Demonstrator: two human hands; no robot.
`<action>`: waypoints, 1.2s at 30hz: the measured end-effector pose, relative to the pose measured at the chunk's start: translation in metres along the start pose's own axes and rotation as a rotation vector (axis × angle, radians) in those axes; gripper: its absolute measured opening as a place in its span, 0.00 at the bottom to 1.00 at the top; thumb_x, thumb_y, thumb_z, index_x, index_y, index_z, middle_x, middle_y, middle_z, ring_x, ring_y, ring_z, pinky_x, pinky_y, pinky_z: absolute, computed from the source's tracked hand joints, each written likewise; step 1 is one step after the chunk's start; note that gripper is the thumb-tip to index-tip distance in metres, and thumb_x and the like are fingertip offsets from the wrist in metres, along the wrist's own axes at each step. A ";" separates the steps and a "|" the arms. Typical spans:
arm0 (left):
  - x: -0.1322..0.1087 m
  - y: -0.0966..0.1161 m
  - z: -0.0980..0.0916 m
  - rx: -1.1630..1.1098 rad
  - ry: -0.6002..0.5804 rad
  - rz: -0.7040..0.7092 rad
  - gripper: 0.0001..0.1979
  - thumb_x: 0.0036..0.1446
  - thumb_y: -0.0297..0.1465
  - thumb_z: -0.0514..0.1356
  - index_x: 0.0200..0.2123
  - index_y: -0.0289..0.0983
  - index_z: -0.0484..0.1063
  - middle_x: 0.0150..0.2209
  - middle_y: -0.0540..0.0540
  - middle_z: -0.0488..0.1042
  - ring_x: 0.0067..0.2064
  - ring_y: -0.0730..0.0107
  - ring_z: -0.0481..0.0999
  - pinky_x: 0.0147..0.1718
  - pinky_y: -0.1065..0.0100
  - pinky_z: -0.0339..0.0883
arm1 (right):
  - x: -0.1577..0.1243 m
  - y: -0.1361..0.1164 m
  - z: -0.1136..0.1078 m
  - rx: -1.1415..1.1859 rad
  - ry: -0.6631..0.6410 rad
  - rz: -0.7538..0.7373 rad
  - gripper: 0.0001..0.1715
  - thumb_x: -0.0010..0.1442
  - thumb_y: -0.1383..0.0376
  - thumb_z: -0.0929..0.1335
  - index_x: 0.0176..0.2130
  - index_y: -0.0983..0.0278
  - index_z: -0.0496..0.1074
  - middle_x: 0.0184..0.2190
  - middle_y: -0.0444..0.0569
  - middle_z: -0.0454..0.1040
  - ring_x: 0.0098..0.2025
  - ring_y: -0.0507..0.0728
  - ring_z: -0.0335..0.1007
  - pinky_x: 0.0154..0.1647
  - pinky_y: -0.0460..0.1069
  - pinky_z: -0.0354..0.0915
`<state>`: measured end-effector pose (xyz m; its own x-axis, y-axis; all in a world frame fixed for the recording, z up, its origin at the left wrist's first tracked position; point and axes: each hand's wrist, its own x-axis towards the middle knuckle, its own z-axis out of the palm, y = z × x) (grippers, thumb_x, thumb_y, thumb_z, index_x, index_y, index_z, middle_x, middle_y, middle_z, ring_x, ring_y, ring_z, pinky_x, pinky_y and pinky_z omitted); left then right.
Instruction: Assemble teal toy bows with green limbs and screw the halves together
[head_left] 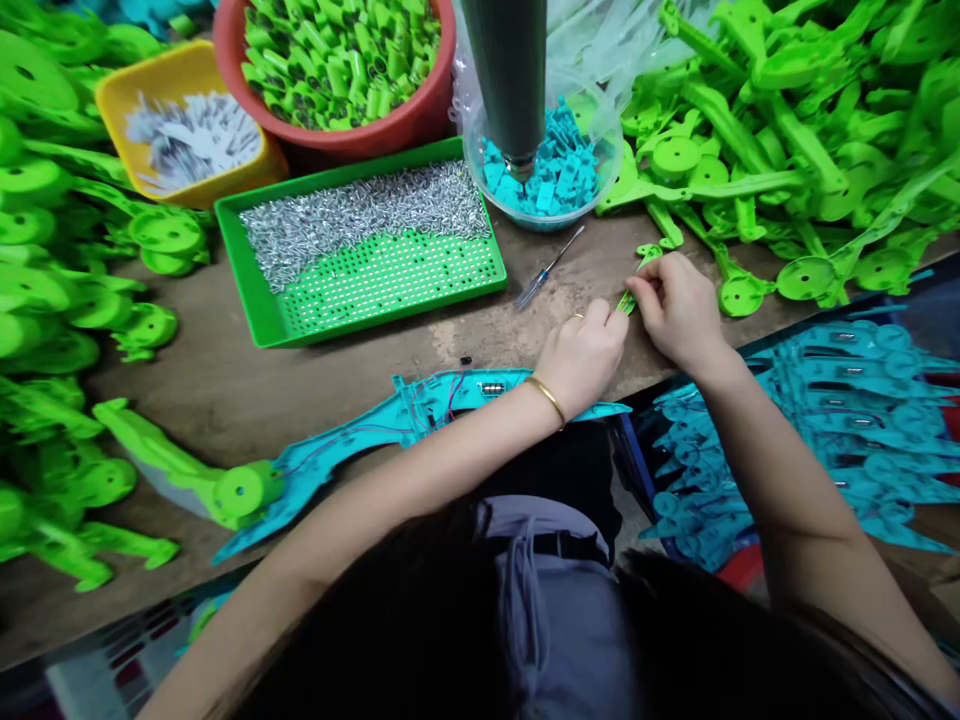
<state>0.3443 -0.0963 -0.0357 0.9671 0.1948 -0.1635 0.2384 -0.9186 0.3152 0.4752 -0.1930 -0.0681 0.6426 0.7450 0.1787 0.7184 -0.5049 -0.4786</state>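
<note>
My left hand [586, 358], with a gold bangle at its wrist, is closed with its fingertips on a small bright-green plastic part [646, 257]. Against it, my right hand [681, 308] pinches the same part between thumb and fingers. Much of the part is hidden by the fingers. Beneath my left forearm lies a long blue plastic shell [375, 422] with thin wires and a metal spring-like piece inside. A green arm-shaped piece with a round hub [244, 492] sits on the shell's left end. A small screwdriver [550, 268] rests on the table beyond my left hand.
A green tray [375, 322] holds many screws. Behind it stand a red tub [337, 142], a yellow bin [114, 112] and a clear bowl [611, 160] of blue pieces. A dark vertical tool [506, 80] hangs over the bowl. Green parts [802, 130] pile up; blue shells [840, 420] lie right.
</note>
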 end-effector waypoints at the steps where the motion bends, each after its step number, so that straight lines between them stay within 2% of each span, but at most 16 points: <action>1: 0.000 0.000 0.000 -0.005 0.007 0.004 0.14 0.64 0.28 0.47 0.47 0.34 0.70 0.42 0.40 0.70 0.40 0.62 0.76 0.36 0.65 0.70 | -0.001 0.001 0.000 0.011 0.009 -0.009 0.10 0.62 0.58 0.62 0.33 0.60 0.67 0.33 0.51 0.71 0.37 0.59 0.68 0.38 0.54 0.63; 6: -0.001 0.000 0.001 -0.012 0.019 0.019 0.19 0.65 0.29 0.46 0.56 0.35 0.66 0.42 0.39 0.70 0.40 0.60 0.76 0.35 0.63 0.70 | -0.003 0.006 -0.008 0.065 -0.039 -0.034 0.08 0.61 0.60 0.64 0.33 0.60 0.70 0.33 0.50 0.74 0.39 0.59 0.70 0.43 0.54 0.65; 10: -0.001 0.001 0.001 0.005 0.015 0.020 0.20 0.65 0.30 0.45 0.56 0.34 0.67 0.42 0.39 0.71 0.40 0.61 0.76 0.35 0.63 0.69 | -0.004 0.007 -0.016 0.107 -0.091 -0.070 0.08 0.61 0.62 0.64 0.36 0.59 0.73 0.36 0.50 0.76 0.41 0.59 0.71 0.45 0.54 0.65; 14: -0.001 0.000 0.004 -0.017 0.056 0.034 0.20 0.64 0.29 0.47 0.56 0.33 0.66 0.42 0.38 0.71 0.41 0.60 0.75 0.37 0.63 0.69 | -0.003 0.004 -0.018 0.119 -0.098 -0.055 0.07 0.60 0.63 0.64 0.35 0.60 0.73 0.35 0.49 0.75 0.39 0.58 0.71 0.41 0.53 0.65; 18: 0.000 -0.003 0.007 -0.006 0.071 0.051 0.19 0.65 0.28 0.45 0.55 0.34 0.67 0.41 0.40 0.72 0.39 0.62 0.76 0.36 0.64 0.69 | -0.002 -0.001 -0.018 0.223 -0.052 0.025 0.06 0.57 0.62 0.66 0.33 0.61 0.72 0.31 0.47 0.74 0.32 0.54 0.68 0.35 0.50 0.65; 24: -0.001 -0.004 0.005 -0.057 0.072 0.031 0.23 0.64 0.26 0.46 0.61 0.34 0.61 0.42 0.40 0.72 0.40 0.62 0.75 0.37 0.64 0.69 | 0.001 -0.007 -0.025 0.356 -0.068 0.163 0.08 0.56 0.59 0.67 0.32 0.62 0.71 0.28 0.46 0.74 0.29 0.54 0.68 0.30 0.49 0.63; 32: 0.000 -0.002 0.000 -0.052 0.026 0.059 0.20 0.65 0.29 0.44 0.55 0.32 0.66 0.45 0.37 0.69 0.43 0.60 0.73 0.40 0.63 0.67 | 0.005 -0.003 -0.017 0.168 -0.094 0.087 0.06 0.55 0.63 0.67 0.30 0.62 0.71 0.25 0.45 0.72 0.27 0.53 0.65 0.31 0.49 0.62; 36: 0.000 -0.001 -0.002 -0.059 0.028 0.097 0.17 0.65 0.29 0.45 0.51 0.33 0.67 0.45 0.38 0.68 0.43 0.60 0.73 0.39 0.63 0.66 | 0.008 -0.004 -0.017 0.187 -0.109 0.130 0.05 0.54 0.64 0.67 0.29 0.63 0.71 0.24 0.45 0.72 0.24 0.52 0.64 0.28 0.49 0.61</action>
<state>0.3437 -0.0946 -0.0346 0.9878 0.1163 -0.1035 0.1474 -0.9119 0.3829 0.4813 -0.1924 -0.0504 0.6865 0.7269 0.0160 0.5632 -0.5177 -0.6440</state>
